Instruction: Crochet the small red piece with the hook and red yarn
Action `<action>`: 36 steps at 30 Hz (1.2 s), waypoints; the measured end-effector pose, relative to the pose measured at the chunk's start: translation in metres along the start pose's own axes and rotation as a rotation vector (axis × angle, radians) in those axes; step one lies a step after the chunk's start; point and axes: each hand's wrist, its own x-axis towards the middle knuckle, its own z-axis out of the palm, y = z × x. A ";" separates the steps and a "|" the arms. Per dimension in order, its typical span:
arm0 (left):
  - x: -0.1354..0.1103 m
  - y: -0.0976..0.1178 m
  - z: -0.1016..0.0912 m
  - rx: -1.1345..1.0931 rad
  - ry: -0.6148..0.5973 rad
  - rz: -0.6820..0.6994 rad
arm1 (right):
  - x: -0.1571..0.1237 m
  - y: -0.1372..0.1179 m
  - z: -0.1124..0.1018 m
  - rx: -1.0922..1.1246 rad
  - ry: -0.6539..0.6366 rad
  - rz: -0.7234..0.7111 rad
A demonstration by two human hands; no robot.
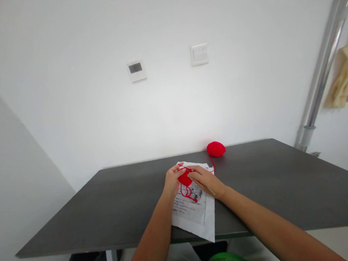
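Between my two hands is a small red crocheted piece point(185, 178), with loose red yarn dangling below it over the paper. My left hand point(173, 180) pinches the piece by its left side, fingers closed. On the right, my right hand point(205, 179) is closed around a thin crochet hook point(210, 190), whose pale end sticks out under the palm. The hook's tip is too small to make out at the piece. A strand of yarn runs from behind my right hand to a red yarn ball point(216, 149) at the table's back edge.
A printed paper sheet point(209, 220) lies under my hands and overhangs the front edge of the dark table point(131, 206). Behind stands a white wall with a thermostat point(137, 71) and a switch point(200, 55). A metal pipe point(326, 70) and hanging cream gloves point(343, 77) are at right.
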 end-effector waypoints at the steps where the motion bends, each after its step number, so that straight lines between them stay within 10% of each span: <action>1: 0.000 -0.001 0.000 0.005 0.006 0.008 | 0.000 -0.001 0.001 -0.014 -0.003 0.016; 16: 0.011 -0.004 -0.018 0.393 -0.042 0.122 | -0.001 0.000 0.000 0.175 0.083 0.169; 27: 0.016 0.000 -0.031 0.550 -0.021 0.165 | 0.004 0.008 0.001 0.506 0.139 0.563; 36: 0.022 -0.002 -0.040 0.569 -0.050 0.157 | 0.002 0.012 -0.014 0.427 -0.057 0.304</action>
